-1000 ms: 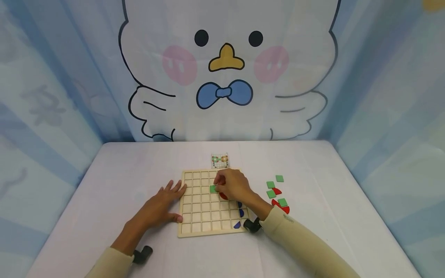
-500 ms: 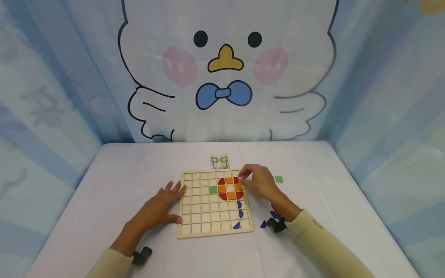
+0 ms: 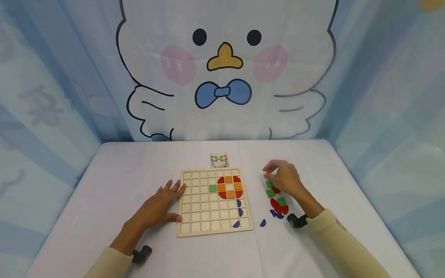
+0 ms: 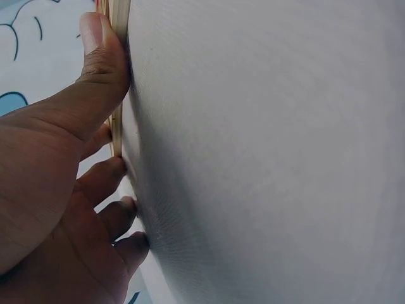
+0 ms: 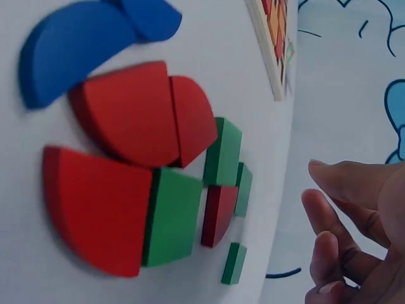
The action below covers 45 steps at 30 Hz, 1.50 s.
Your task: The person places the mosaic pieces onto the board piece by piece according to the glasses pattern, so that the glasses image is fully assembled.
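Observation:
A wooden grid board (image 3: 196,213) lies flat at the table's centre. My left hand (image 3: 156,206) rests along its left edge, with thumb and fingertips touching the frame, as the left wrist view also shows. On the board, red quarter-circles and orange squares (image 3: 228,179) form a ring, and a green square (image 3: 213,188) sits just left of it. My right hand (image 3: 286,178) hovers over the loose pieces to the right. Its thumb and index finger are apart with nothing between them. Below the fingers lie loose green squares (image 5: 171,218) and red quarter-circles (image 5: 101,209).
Blue half-round pieces (image 3: 240,212) lie in the board's right column. More blue pieces (image 3: 262,222) lie loose on the white table (image 3: 139,162), right of the board. A small pattern card (image 3: 219,160) stands behind the board. A printed curtain (image 3: 295,77) surrounds the table.
My right hand has moved right, from beside the green square on the board to the loose pieces, uncovering the red and orange ring. My left hand stays at the board's edge.

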Each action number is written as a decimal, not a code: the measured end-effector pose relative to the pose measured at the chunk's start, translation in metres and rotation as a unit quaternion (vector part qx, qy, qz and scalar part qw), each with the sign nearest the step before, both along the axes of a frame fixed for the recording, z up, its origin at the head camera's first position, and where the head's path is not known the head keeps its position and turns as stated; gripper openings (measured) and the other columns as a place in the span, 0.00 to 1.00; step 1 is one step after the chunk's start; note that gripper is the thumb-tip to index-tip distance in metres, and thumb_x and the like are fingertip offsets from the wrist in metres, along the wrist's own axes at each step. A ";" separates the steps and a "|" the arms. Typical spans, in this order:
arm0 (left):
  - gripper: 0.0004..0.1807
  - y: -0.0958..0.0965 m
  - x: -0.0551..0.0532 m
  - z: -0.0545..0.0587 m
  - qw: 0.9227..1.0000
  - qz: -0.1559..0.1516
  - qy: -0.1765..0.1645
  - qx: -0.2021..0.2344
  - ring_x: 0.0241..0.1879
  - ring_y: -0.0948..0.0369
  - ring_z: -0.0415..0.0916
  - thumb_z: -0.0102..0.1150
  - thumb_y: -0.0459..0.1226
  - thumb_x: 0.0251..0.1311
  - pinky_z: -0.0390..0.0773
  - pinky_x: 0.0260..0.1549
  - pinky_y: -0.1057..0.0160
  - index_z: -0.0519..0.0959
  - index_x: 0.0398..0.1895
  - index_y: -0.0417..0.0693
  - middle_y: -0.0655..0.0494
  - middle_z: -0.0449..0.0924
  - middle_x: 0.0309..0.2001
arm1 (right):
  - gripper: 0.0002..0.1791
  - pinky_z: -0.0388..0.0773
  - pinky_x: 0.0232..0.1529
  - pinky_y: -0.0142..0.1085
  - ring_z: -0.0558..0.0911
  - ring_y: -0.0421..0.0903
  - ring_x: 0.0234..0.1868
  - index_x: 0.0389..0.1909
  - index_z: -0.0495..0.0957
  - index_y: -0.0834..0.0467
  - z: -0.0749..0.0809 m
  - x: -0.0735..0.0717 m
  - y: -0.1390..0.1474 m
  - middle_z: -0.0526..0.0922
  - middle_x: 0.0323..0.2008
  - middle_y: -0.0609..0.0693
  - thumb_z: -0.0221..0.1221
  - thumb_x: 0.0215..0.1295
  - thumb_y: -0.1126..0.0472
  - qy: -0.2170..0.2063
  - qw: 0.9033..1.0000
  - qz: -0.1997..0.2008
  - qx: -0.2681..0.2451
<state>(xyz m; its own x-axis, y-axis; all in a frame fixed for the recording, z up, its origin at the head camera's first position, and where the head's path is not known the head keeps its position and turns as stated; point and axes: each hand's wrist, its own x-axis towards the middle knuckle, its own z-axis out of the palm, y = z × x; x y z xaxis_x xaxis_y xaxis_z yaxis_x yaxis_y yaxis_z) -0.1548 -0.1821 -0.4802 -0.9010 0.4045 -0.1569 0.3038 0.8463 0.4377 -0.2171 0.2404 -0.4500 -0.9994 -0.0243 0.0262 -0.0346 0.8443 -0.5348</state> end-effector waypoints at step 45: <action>0.62 0.000 0.002 0.000 1.000 0.006 0.003 0.006 0.86 0.37 0.42 0.82 0.52 0.48 0.54 0.81 0.32 0.57 0.85 0.52 0.45 0.50 0.86 | 0.05 0.71 0.39 0.38 0.74 0.47 0.36 0.35 0.85 0.50 0.001 -0.002 -0.076 0.85 0.32 0.46 0.73 0.66 0.59 -0.032 0.995 0.075 -0.059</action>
<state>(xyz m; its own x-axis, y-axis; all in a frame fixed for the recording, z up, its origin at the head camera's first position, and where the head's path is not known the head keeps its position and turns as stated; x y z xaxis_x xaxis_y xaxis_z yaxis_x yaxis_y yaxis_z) -0.1533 -0.1822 -0.4805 -0.9062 0.3965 -0.1469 0.2968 0.8439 0.4469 -0.2192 0.1642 -0.4486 -0.9844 -0.1739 -0.0269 -0.1175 0.7636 -0.6349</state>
